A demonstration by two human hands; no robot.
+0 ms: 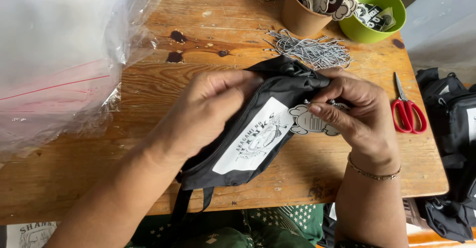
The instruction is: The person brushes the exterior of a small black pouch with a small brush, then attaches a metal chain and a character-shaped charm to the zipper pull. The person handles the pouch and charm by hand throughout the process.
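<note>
Both hands work over the wooden worktop [163, 79]: the left hand [208, 111] curls closed around a black fabric zip pouch with a white printed panel [248, 144], while the right hand [357, 111] pinches a white cloud-shaped paper tag [310, 123] against the pouch's gathered end. Red-handled scissors [407, 111] lie nearby.

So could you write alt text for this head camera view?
Two hands, left hand and right hand, hold a black zip pouch and a cartoon-shaped paper tag over a wooden table. Red scissors, string loops and two cups sit nearby.
</note>
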